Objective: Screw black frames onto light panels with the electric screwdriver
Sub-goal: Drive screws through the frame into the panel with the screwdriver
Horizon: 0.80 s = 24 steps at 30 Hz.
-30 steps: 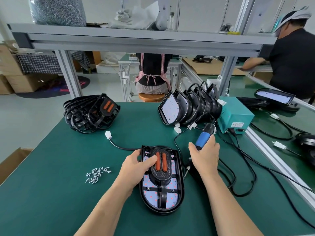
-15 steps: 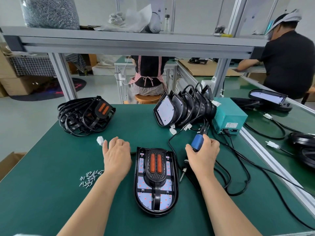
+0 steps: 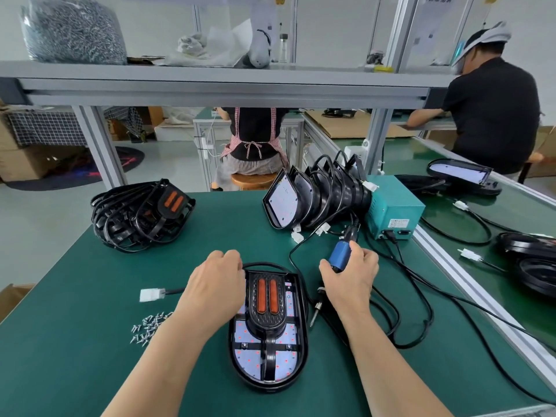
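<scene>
Two risks are judged likeliest here. The black frame appears to be merely laid on the light panel. It could be nudged off its screw holes if the panel is not steadied while the bit is pressed down. The panel's own cable, looped round the far end of the panel, could be snagged by the electric screwdriver or its cord. A slipped bit could also scar the pale LED face. No screw can be seen on the bit, so one would probably have to be fetched first from the loose screws scattered left of the panel, beyond the left hand.

The panel is laid flat on the green table, directly before the person. It is seen as a long, rounded black housing filled with a white board dotted in red. Over this the frame is set, with a central spine, a cross arm and a broad head carrying two orange strips.

The right hand is wrapped closed round the screwdriver's blue handle just right of the panel, and the bit is angled down towards the table beside the panel's rim. The left hand is set at the panel's far left corner with its fingers curled under. Whether the rim, the cable or nothing is held cannot be told.
</scene>
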Available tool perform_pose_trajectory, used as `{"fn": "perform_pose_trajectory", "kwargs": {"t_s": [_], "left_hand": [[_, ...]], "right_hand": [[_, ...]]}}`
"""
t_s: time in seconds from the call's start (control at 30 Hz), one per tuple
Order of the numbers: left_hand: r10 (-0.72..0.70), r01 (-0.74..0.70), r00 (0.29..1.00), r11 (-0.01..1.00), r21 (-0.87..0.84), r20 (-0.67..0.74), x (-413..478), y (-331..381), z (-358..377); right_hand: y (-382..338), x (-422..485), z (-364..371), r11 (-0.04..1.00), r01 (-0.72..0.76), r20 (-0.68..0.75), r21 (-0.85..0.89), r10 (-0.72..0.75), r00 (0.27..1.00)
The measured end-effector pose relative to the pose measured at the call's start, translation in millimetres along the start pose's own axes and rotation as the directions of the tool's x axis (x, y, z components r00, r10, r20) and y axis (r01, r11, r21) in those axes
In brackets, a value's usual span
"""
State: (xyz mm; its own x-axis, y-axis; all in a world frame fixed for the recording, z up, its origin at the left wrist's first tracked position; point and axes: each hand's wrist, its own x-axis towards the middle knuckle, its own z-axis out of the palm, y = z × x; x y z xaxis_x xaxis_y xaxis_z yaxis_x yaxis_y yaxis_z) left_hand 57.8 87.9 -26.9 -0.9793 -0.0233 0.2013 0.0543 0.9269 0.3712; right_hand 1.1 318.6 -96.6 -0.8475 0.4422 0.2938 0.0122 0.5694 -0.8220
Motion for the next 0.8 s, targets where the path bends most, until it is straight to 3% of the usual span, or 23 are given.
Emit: {"fn": "perform_pose_trajectory", "kwargs": {"t_s": [0.23, 0.53, 0.8], "left_hand": [[0.019, -0.043, 0.993, 0.979, 0.2, 0.117, -6, 16, -2], [0.028, -0.086, 0.947, 0.982, 0.167, 0.321, -7, 15, -7], [0.071, -0.122, 0.953, 0.979, 0.161, 0.293, -7, 23, -12]], "right_hand": [[0, 0, 0, 1.0, -0.018, 0.01, 0.006, 0.018, 1.0], [1, 0, 0, 1.0, -0.029, 0.015, 0.009, 0.029, 0.999], [2, 0, -2, 0.998, -0.058, 0.034, 0.016, 0.058, 0.998]]}}
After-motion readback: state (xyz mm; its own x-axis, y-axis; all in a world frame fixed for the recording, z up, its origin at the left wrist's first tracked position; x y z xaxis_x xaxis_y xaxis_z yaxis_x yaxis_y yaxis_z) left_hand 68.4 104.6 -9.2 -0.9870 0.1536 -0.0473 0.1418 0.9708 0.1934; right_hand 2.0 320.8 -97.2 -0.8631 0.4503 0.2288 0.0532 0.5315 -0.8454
